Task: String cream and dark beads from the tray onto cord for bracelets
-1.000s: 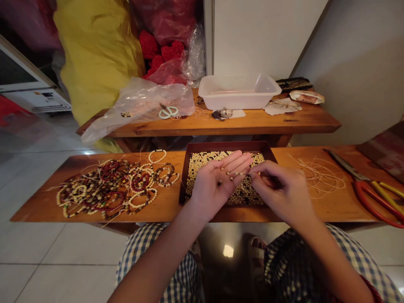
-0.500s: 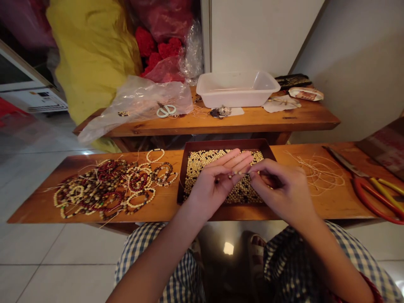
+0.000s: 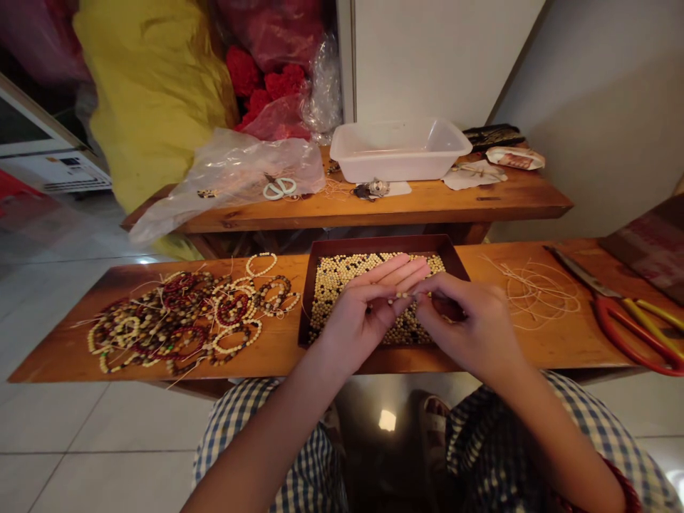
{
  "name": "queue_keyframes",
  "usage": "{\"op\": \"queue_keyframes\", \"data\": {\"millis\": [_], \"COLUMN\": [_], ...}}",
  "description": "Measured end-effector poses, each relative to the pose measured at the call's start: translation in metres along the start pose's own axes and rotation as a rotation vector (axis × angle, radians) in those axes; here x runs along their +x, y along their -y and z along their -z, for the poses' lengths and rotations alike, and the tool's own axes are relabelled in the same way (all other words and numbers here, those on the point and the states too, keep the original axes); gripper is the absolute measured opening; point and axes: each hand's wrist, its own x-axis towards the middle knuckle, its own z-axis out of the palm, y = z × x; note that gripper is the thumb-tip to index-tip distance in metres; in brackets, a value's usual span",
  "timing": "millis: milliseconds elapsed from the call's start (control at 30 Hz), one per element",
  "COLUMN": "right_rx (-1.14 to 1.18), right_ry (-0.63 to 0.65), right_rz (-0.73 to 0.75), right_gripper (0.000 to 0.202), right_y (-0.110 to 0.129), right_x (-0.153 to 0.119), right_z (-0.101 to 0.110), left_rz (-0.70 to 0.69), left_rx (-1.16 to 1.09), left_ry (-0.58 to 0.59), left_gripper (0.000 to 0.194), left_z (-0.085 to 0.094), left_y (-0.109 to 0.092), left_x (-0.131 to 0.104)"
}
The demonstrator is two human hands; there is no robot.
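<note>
Over the bead tray, my left hand [image 3: 363, 310] is turned palm up, its outer fingers stretched out and its thumb and forefinger closed on small pale beads [image 3: 398, 296]. A few more beads rest in the palm. My right hand [image 3: 467, 310] pinches a thin cord at the beads, its thumb and forefinger touching the left fingertips. The cord is mostly hidden by the fingers. Under both hands, the dark red tray [image 3: 379, 246] holds many loose cream and dark beads [image 3: 342, 274].
Bead bracelets [image 3: 176, 317] lie heaped on the bench [image 3: 58, 349] at left. Loose cord [image 3: 542, 292] and large red-handled scissors [image 3: 612, 313] lie at right. Behind, a second bench [image 3: 427, 206] bears a white plastic tub [image 3: 400, 167], small scissors [image 3: 278, 188] and a clear bag [image 3: 240, 160].
My right fingertips have moved left, closing the small gap to the beads at my left fingertips. The left hand stays nearly in place. The view has shifted slightly.
</note>
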Motion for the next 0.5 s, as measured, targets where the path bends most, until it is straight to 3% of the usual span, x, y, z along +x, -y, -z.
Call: {"op": "queue_keyframes", "data": {"millis": [233, 367, 500], "right_rx": [0.038, 0.203, 0.325], "right_ry": [0.241, 0.171, 0.093], "right_rz": [-0.173, -0.204, -0.201], "right_gripper": [0.011, 0.008, 0.010], "right_y": [-0.0043, -0.0055, -0.0052], "right_x": [-0.0016, -0.0006, 0.0001], "right_z": [-0.0074, -0.0097, -0.0066], "left_rz": [-0.020, -0.066, -0.021], "left_rx": [0.026, 0.084, -0.012], "left_ry": [-0.073, -0.050, -0.086], "left_gripper": [0.038, 0.048, 0.052], "left_z": [0.0050, 0.0051, 0.0006], "left_y": [-0.0012, -0.0021, -0.0049], "left_x": [0.0023, 0.0007, -0.0006]}}
